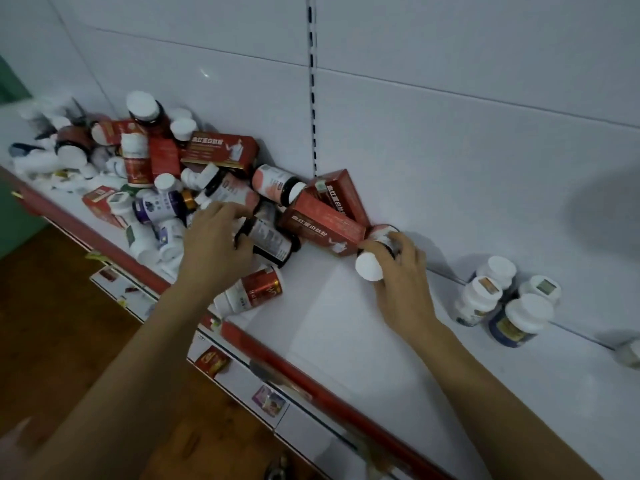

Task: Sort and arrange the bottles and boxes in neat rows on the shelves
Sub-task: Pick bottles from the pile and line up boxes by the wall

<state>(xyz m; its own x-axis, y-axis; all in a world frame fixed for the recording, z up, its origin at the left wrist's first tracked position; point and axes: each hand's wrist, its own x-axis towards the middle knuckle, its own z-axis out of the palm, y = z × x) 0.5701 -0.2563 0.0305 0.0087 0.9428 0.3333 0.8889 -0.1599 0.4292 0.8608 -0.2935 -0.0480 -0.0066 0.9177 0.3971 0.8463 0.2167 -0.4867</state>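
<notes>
- White shelf (329, 327) with a red front edge, running from upper left to lower right; white back panel (450, 150) behind it with 1 slotted upright.
- Pile of bottles and boxes (145, 168) heaped on the left stretch of the shelf, mostly tipped over and lying on one another.
- 2 red boxes at the pile's right end: front box (322, 228) lying flat, rear box (341, 195) leaning on it and against the back panel.
- Left hand (214, 244) reaching into the pile's near side, fingers curled round the top end of a dark bottle (273, 242) that lies on its side.
- Right hand (403, 271) just right of the front box, fingers wrapped round a white-capped bottle (370, 268); it is tilted, cap toward the shelf front, touching the box corner.
- 4 upright bottles (505, 299) clustered well to the right, near the back panel.
- Red-and-gold bottle (252, 294) on its side by the front edge, under the left wrist.
- Price tags (270, 400) along the strip below the edge.
</notes>
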